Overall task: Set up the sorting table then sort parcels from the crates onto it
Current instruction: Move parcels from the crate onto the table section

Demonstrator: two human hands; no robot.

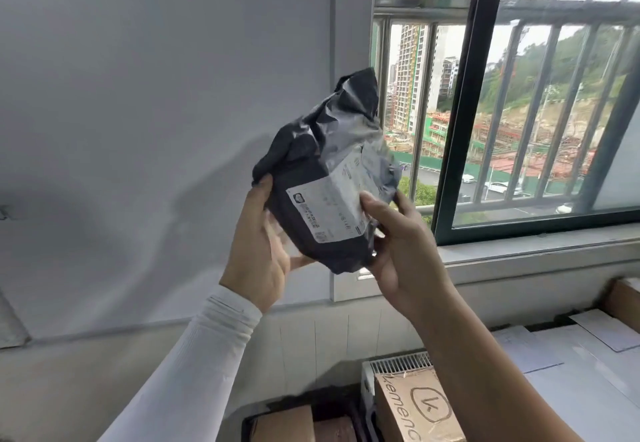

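Observation:
A crumpled black plastic parcel (322,164) with a white shipping label (329,206) is held up at chest height in front of the wall and window. My left hand (258,251) cups its left and bottom edge, thumb against the bag's side. My right hand (398,247) grips the lower right side, thumb pressed on the label. Both hands hold it together with the label facing me. A white sleeve covers my left forearm; the right forearm is bare.
Below stand a white slotted crate (401,363) holding a brown cardboard box (415,407) and a dark crate (294,421) with brown parcels. White flat parcels lie on a surface (571,365) at the right. A barred window (519,95) and sill run behind.

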